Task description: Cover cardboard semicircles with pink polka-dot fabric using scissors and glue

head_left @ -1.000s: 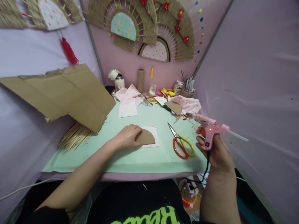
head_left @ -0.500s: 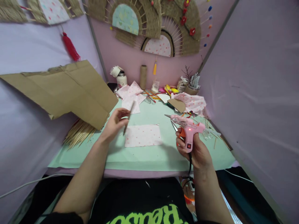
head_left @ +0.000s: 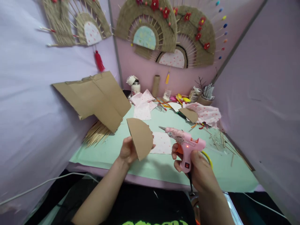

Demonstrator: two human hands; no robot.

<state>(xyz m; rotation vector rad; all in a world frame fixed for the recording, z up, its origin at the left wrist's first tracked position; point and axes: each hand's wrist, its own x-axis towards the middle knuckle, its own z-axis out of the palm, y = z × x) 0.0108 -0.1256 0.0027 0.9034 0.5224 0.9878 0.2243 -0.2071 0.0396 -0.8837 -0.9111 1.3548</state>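
A half-round piece of cardboard (head_left: 140, 139) is tilted up above the table in my left hand (head_left: 128, 150), whose fingers wrap behind it. My right hand (head_left: 199, 167) grips a pink hot glue gun (head_left: 185, 142) by its handle, the nozzle pointing left toward the cardboard but apart from it. A small light glows on the gun's body. Under and behind the cardboard, a white fabric rectangle with pink dots (head_left: 161, 143) lies flat on the green table, partly covered from view. Behind the glue gun, a yellow curved handle (head_left: 208, 158) shows in part.
A large cardboard sheet (head_left: 100, 97) leans at the left over a bundle of thin sticks (head_left: 97, 132). Dotted fabric (head_left: 142, 107) lies at the back. Another cardboard half-round (head_left: 189, 114) rests by crumpled fabric (head_left: 208, 114) at the right. Woven fans (head_left: 197, 34) hang on the wall.
My left hand has turned the cardboard half-round from edge-on to face-on and moved it nearer the glue gun. The whole view has shifted left and up.
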